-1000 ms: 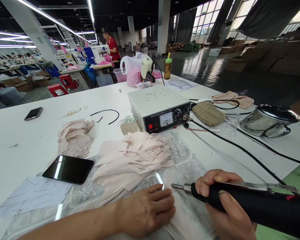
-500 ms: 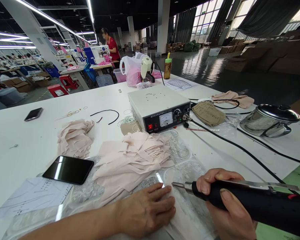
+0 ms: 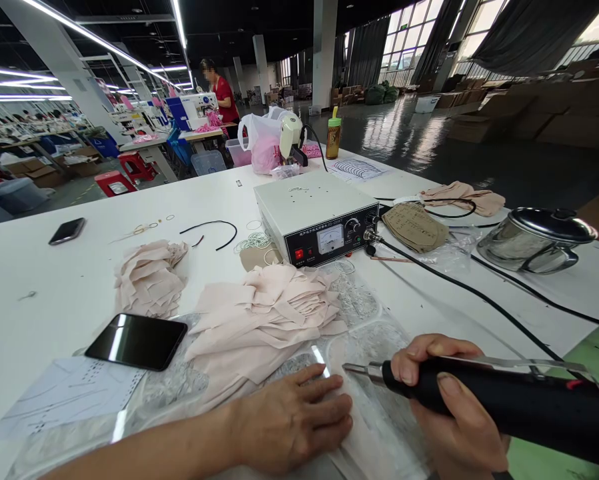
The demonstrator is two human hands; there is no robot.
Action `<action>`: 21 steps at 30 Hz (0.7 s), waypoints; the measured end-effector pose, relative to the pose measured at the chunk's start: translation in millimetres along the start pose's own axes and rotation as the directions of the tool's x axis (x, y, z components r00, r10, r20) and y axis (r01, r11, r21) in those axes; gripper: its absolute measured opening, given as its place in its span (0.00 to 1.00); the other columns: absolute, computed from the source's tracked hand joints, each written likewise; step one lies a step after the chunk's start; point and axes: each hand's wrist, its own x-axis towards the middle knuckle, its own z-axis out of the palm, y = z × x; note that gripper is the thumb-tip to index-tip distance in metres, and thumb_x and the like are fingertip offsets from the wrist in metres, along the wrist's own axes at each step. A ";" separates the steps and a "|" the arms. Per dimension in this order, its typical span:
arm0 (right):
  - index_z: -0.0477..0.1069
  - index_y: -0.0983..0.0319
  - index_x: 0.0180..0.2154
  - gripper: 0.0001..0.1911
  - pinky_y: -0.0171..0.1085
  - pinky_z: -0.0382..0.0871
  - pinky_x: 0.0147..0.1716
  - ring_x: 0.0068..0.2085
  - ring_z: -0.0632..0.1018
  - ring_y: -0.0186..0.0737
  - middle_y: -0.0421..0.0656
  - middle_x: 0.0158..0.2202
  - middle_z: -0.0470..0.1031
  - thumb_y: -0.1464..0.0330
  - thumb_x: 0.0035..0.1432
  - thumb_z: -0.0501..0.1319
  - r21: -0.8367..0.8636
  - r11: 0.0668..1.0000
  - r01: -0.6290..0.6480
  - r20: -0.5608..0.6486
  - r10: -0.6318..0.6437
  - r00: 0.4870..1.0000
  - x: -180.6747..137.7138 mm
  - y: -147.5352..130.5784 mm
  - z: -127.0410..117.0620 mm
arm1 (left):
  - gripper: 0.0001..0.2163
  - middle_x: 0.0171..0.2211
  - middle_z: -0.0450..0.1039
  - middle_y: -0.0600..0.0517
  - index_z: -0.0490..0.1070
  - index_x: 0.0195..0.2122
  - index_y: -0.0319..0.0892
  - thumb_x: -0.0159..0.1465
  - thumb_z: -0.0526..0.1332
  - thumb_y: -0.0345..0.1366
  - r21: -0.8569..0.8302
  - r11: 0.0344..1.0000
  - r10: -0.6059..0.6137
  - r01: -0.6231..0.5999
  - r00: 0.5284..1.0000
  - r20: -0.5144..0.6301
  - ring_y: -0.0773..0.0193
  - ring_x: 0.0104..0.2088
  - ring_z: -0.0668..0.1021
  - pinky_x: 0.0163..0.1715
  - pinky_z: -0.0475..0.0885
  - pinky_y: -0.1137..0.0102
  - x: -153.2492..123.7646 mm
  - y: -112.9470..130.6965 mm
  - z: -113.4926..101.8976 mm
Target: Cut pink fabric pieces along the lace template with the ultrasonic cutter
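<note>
My right hand point(image 3: 449, 407) is wrapped round a black hand tool point(image 3: 504, 403) with a metal tip point(image 3: 359, 369) that points left, just above a pale fabric piece point(image 3: 364, 437) on a clear sheet point(image 3: 374, 333). My left hand point(image 3: 294, 420) lies flat with fingers together, pressing that fabric piece down beside the tip. A pile of pale pink fabric pieces point(image 3: 266, 313) sits right behind my left hand. A black cable point(image 3: 459, 287) runs from the tool to a white control box point(image 3: 316, 217) with a dial and red buttons.
A black phone point(image 3: 136, 341) lies on paper point(image 3: 64, 393) at the left, with a second fabric pile point(image 3: 149, 277) and another phone point(image 3: 66, 231) behind. A metal pot point(image 3: 536, 240) stands at the right. A person in red point(image 3: 223, 93) works at a far table.
The view has shifted very slightly. Both hands and the tool stay in almost the same place over the fabric piece.
</note>
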 end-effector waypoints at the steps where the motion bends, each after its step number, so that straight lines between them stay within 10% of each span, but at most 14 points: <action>1: 0.68 0.59 0.36 0.04 0.36 0.71 0.23 0.23 0.71 0.30 0.38 0.30 0.68 0.67 0.56 0.60 0.002 1.000 0.002 0.001 -0.002 1.000 0.1 -0.2 0.2 | 0.12 0.50 0.71 0.44 0.71 0.48 0.34 0.70 0.51 0.30 0.001 1.000 -0.002 0.002 1.000 0.002 0.51 0.54 0.70 0.57 0.63 0.56 0.0 0.2 -0.3; 21: 0.68 0.58 0.36 0.03 0.36 0.73 0.24 0.24 0.72 0.31 0.38 0.30 0.69 0.68 0.58 0.61 0.018 1.000 -0.012 0.081 0.010 0.997 -3.7 -4.4 -1.8 | 0.11 0.50 0.71 0.44 0.71 0.49 0.35 0.70 0.52 0.30 0.017 1.000 -0.010 0.009 0.999 0.039 0.51 0.54 0.71 0.55 0.65 0.57 2.2 1.1 -5.3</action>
